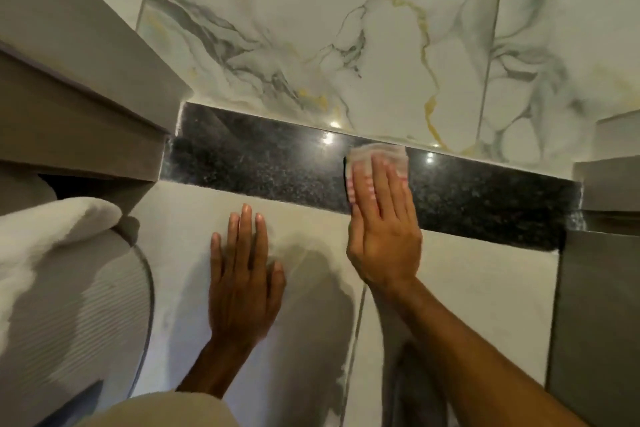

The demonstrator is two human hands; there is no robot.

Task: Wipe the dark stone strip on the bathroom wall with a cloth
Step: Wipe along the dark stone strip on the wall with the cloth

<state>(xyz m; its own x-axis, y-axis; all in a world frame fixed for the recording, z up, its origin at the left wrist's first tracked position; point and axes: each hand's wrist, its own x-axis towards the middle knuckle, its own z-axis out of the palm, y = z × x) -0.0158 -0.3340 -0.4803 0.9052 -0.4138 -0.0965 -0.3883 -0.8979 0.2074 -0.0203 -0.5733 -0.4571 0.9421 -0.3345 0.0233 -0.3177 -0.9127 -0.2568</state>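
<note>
A dark speckled stone strip (263, 166) runs across the marble wall from centre left down to the right. My right hand (382, 229) lies flat against the strip near its middle and presses a pale cloth with pink stripes (379, 154) onto the stone. The cloth pokes out above and left of my fingers, the rest is hidden under the hand. My left hand (244, 274) rests flat with fingers spread on the pale tile (311, 218) below the strip, holding nothing.
White marble tiles with grey and gold veins (311, 28) fill the wall above. A grey boxed ledge (79, 87) juts out at upper left, another grey panel (602, 305) at right. White towels (48, 232) sit at lower left on a ribbed surface.
</note>
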